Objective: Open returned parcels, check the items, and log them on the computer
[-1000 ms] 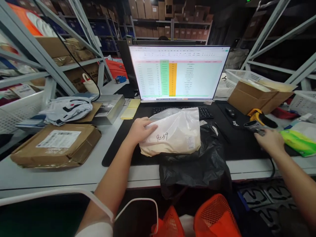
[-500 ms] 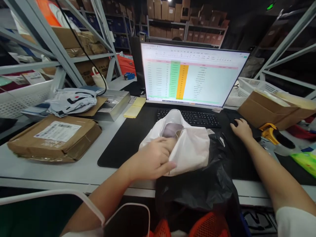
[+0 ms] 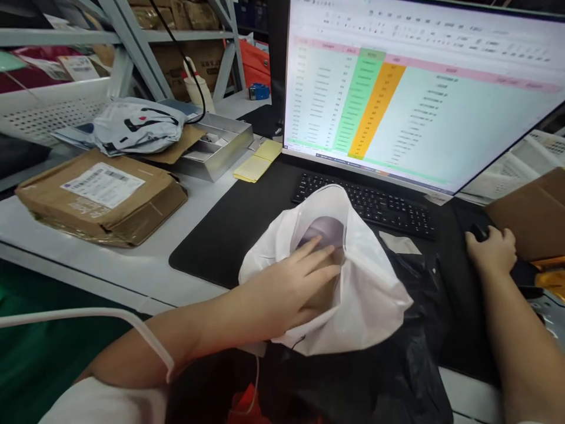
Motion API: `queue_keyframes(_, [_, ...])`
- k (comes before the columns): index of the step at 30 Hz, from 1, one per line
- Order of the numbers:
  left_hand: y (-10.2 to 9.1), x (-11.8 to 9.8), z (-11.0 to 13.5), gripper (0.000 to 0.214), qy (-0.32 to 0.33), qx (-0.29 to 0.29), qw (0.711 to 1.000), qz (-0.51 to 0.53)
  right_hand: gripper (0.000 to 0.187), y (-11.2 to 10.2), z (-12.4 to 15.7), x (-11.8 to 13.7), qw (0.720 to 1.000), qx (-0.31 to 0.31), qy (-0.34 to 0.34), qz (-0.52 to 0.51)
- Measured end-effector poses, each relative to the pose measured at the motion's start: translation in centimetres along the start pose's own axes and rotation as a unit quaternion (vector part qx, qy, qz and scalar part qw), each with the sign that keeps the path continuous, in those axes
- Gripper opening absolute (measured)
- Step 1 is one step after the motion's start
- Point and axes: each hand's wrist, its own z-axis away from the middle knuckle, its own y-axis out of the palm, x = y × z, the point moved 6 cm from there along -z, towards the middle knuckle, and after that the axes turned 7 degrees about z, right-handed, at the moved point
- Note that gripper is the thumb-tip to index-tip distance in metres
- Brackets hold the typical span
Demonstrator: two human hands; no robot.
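Note:
My left hand (image 3: 282,288) reaches into the mouth of a white plastic bag (image 3: 373,300), its fingers stretched out and spread. Inside the bag a greyish-purple item (image 3: 326,229) partly shows, with something tan beneath my fingers; what they are I cannot make out. A black plastic bag (image 3: 419,347) lies under and to the right of the white one, draped over the desk's front edge. At the right, my right hand (image 3: 494,253) is closed over a black computer mouse (image 3: 479,232).
Behind the bag are a keyboard (image 3: 384,209) and a large monitor (image 3: 424,100) with a spreadsheet. To the left lie a labelled cardboard parcel (image 3: 145,206), a printed plastic package (image 3: 136,126), a metal tray (image 3: 233,147) and yellow notes (image 3: 260,160). Another cardboard box (image 3: 534,218) stands at the right.
My view has moved closer and lower toward the desk. The left hand's fingers have spread out over the bag's opening, which gapes wider. The right hand stays on the mouse.

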Motion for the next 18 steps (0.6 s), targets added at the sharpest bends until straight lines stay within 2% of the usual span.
queue_keyframes(2, [1.0,0.2,0.2,0.078,-0.016,0.039,0.998,-0.056,0.071,0.4,-0.4,-0.4,1.000,-0.018,0.008,-0.011])
queue_keyframes(4, [1.8,0.1,0.4,0.083,-0.018,0.068,0.994,-0.086,0.070,0.5,-0.5,-0.6,0.999,-0.032,0.018,-0.014])
queue_keyframes(7, [2.4,-0.3,0.2,0.069,0.000,0.094,0.991,-0.095,0.073,0.6,-0.6,-0.9,0.998,-0.038,0.045,-0.012])
queue_keyframes(9, [2.2,-0.7,0.0,0.050,0.024,0.101,0.991,-0.088,0.074,0.6,-0.6,-1.0,0.998,-0.036,0.051,-0.010])
queue_keyframes(11, [1.7,-1.2,-0.1,0.028,0.062,0.077,0.992,-0.084,0.073,0.7,-0.7,-1.1,0.998,-0.033,0.048,-0.008])
queue_keyframes(13, [0.6,-1.4,-0.2,0.022,0.079,0.013,0.992,-0.093,0.072,0.6,-0.7,-1.0,0.999,-0.029,0.044,-0.007])
queue_keyframes(14, [0.0,-1.1,-0.3,0.027,0.063,-0.029,0.992,-0.103,0.072,0.6,-0.7,-1.0,0.999,-0.028,0.043,-0.008])
queue_keyframes(16, [-1.0,0.2,-0.3,0.041,-0.012,-0.097,0.988,-0.122,0.072,0.3,-0.5,-0.8,0.999,-0.025,0.041,-0.010])
queue_keyframes(18, [-1.4,2.0,-0.4,0.068,-0.106,-0.117,0.980,-0.124,0.073,0.1,-0.4,-0.6,0.999,-0.022,0.044,-0.013])
